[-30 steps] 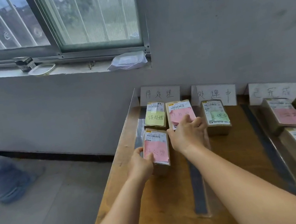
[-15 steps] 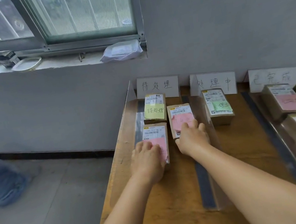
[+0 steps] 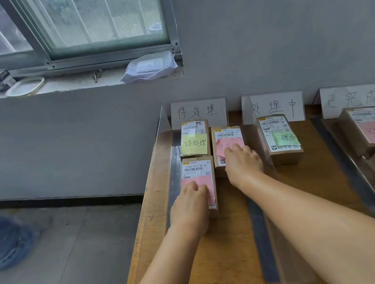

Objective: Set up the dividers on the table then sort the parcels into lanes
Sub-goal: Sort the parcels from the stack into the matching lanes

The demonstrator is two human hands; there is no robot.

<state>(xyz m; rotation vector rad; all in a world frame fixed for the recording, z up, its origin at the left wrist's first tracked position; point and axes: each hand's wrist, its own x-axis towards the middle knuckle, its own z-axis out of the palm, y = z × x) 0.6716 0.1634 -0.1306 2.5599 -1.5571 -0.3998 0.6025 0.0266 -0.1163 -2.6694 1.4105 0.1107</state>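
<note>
Now both hands are down on parcels in the left lane of the wooden bench (image 3: 226, 253). The left hand (image 3: 189, 209) lies flat on the near parcel (image 3: 197, 172), on top of its pink note, with the fingers straight, so its grip is released. The right hand (image 3: 242, 162) rests on the next parcel (image 3: 227, 144), which also has a pink note; its fingers bend a little over the top, but they do not clench round the box. Behind the near parcel sits a third parcel (image 3: 194, 139) with a yellow note, just in front of the white sign card (image 3: 198, 113) at the wall.

A clear divider (image 3: 268, 170) stands just to the right of the right hand. Past it, in the middle lane, is one parcel with a green note (image 3: 280, 138), below a second sign card (image 3: 273, 107). Farther right is a third sign card (image 3: 354, 98) and more boxes, one with a pink note (image 3: 373, 127). A dark tape strip (image 3: 261, 240) runs along the bench between the two arms.

On the window sill (image 3: 62, 84) lies a pack of wipes (image 3: 148, 67). A blue bag (image 3: 0, 239) sits on the floor.
</note>
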